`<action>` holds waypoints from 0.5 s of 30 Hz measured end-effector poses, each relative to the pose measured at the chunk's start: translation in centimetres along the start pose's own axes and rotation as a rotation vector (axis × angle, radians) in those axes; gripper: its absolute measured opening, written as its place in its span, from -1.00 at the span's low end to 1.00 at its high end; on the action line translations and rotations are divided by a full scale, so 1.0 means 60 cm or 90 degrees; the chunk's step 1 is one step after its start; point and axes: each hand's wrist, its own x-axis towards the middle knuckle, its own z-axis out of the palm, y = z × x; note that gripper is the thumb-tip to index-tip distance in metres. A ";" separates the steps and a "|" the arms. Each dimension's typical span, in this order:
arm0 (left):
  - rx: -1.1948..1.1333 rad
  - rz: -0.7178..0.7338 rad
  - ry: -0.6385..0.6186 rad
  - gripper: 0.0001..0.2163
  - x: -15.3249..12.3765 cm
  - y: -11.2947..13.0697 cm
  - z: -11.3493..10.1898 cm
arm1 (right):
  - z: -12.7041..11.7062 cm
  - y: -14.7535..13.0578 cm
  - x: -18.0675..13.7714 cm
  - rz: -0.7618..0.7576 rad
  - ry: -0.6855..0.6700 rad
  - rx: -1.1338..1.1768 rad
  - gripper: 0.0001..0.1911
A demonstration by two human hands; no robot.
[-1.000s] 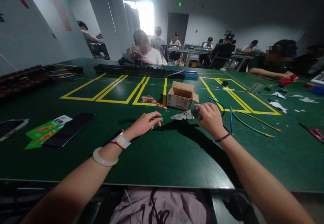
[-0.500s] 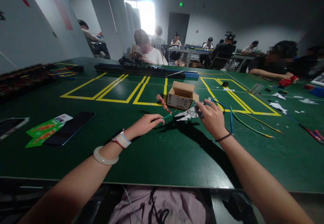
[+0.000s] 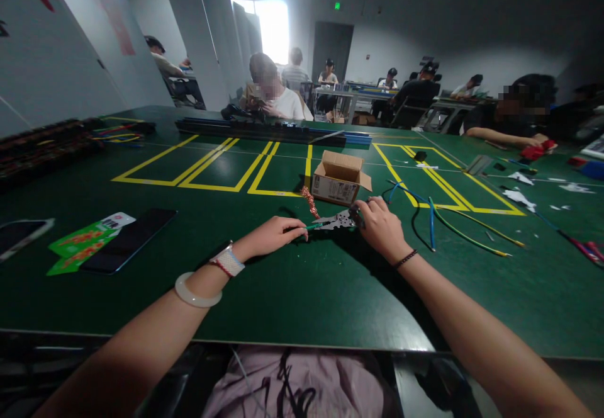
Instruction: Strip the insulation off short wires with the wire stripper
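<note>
Between the fingers of my left hand [image 3: 278, 235] is a thin green wire [image 3: 312, 226], pinched near its end. My right hand [image 3: 383, 229] is wrapped round the handles of a pair of wire strippers [image 3: 340, 220], whose jaws point left and meet the wire's tip. Whether the jaws are fully closed on it I cannot tell. Just behind the jaws, a bundle of copper strands [image 3: 309, 201] sticks up. An open cardboard box [image 3: 336, 189] stands right behind the tool.
Blue cable [image 3: 431, 226] and a green-yellow wire [image 3: 467, 240] lie to the right. A dark phone [image 3: 134, 238] and green packets [image 3: 78, 248] are at left. Yellow tape [image 3: 214, 189] marks the green table. Dark trunking [image 3: 264, 129] lies across the back; co-workers sit beyond.
My right hand has brought the wire strippers left and slightly down, so the jaws now meet the green wire. The copper strands have shifted right and down. My left hand has barely moved.
</note>
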 end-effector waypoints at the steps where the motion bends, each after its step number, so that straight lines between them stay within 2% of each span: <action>1: 0.009 -0.004 -0.005 -0.70 0.000 -0.002 0.000 | 0.002 -0.003 0.000 -0.007 -0.013 -0.003 -0.73; 8: 0.047 -0.007 -0.052 -0.70 0.004 -0.019 -0.001 | 0.018 -0.015 -0.002 -0.085 -0.037 -0.023 -0.79; 15: -0.010 -0.032 -0.058 -0.68 0.003 -0.015 -0.006 | 0.028 -0.012 -0.001 -0.127 0.007 0.006 -0.77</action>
